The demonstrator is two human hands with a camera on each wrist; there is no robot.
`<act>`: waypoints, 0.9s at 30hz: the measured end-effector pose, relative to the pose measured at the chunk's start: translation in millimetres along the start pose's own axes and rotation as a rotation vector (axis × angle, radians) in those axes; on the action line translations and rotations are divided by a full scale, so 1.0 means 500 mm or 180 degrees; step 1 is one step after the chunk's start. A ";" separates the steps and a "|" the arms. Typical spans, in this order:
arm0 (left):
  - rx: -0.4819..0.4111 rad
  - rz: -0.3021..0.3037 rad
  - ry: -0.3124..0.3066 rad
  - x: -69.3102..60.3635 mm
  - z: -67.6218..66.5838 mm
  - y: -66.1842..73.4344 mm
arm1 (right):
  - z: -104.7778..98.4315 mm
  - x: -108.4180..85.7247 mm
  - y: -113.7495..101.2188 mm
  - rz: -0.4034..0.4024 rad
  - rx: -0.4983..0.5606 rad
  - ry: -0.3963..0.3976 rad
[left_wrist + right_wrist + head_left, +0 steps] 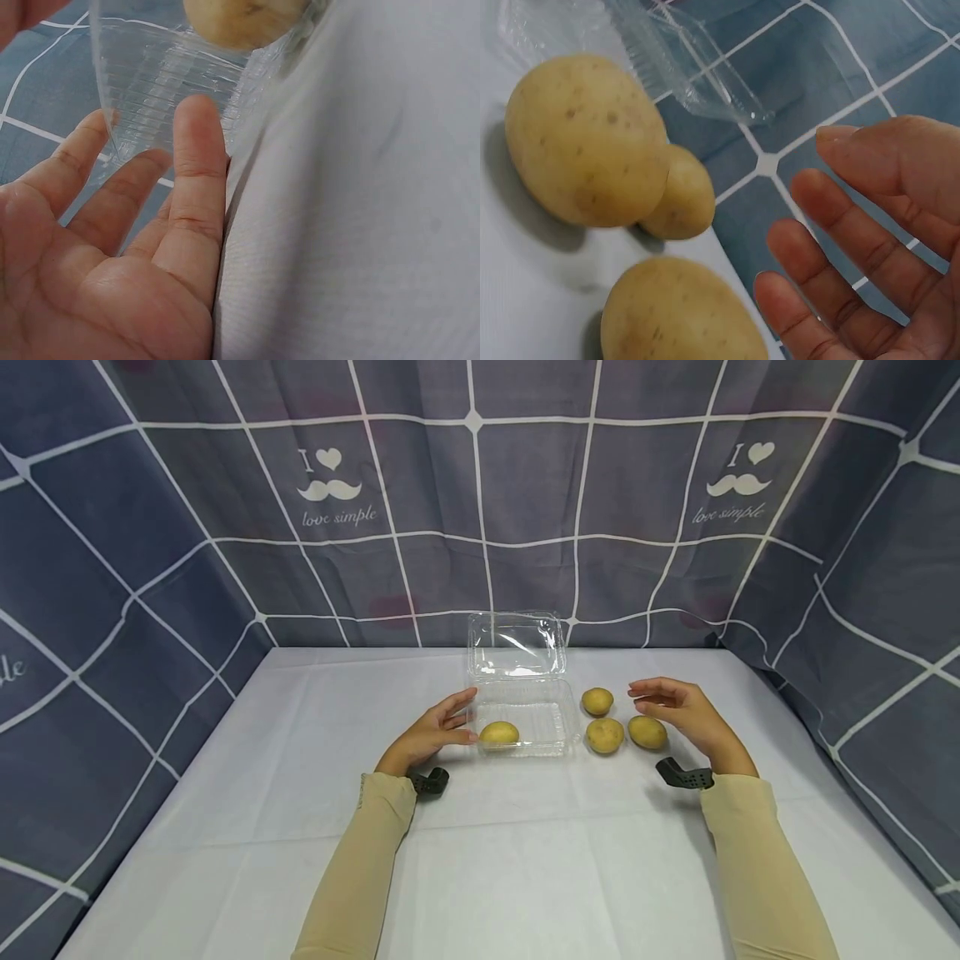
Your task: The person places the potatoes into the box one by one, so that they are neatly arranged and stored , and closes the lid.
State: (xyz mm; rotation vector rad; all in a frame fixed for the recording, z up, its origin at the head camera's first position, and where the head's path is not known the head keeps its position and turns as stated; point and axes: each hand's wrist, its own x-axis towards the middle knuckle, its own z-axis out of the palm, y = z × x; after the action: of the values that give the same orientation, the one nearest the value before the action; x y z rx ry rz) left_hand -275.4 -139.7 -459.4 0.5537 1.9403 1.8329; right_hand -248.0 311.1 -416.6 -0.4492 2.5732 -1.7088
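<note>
A clear plastic clamshell box (pixel 537 718) stands on the table with its lid (pixel 516 645) raised at the back. One potato (pixel 498 732) lies inside at the front left. My left hand (pixel 426 737) is at the box's left side, fingers loosely extended; in the left wrist view its fingertips (pixel 199 124) are by the clear wall. To the right of the box are three potatoes: a rear one (pixel 597 701), a front one (pixel 604 736) and a right one (pixel 647 732). Just above and beside the right one hovers my right hand (pixel 693 718), fingers relaxed and holding nothing.
A white cloth (pixel 495 868) covers the table. Dark grey curtains with white grid lines (pixel 532 477) hang behind and on both sides. Each wrist carries a black camera mount, such as the right one (pixel 684 774).
</note>
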 end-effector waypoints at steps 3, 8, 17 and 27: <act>0.0018 -0.0012 0.0012 0.000 0.000 -0.001 | -0.003 -0.002 0.010 0.0077 0.0030 0.0001; 0.0024 -0.0017 0.0012 -0.001 0.001 0.001 | -0.006 -0.006 0.029 0.0095 0.0190 -0.0009; 0.0014 -0.0010 0.0024 -0.003 0.002 0.000 | -0.016 -0.018 0.067 0.0287 0.0253 -0.0131; 0.0022 -0.0039 0.0010 -0.002 -0.001 -0.002 | -0.017 -0.027 0.095 0.0291 0.0451 -0.0068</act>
State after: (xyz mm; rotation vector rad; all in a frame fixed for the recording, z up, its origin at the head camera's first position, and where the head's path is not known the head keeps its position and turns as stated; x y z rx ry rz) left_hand -274.7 -140.6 -460.6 0.5405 1.9484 1.8214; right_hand -247.2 339.1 -458.3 -0.3368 2.3972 -1.8281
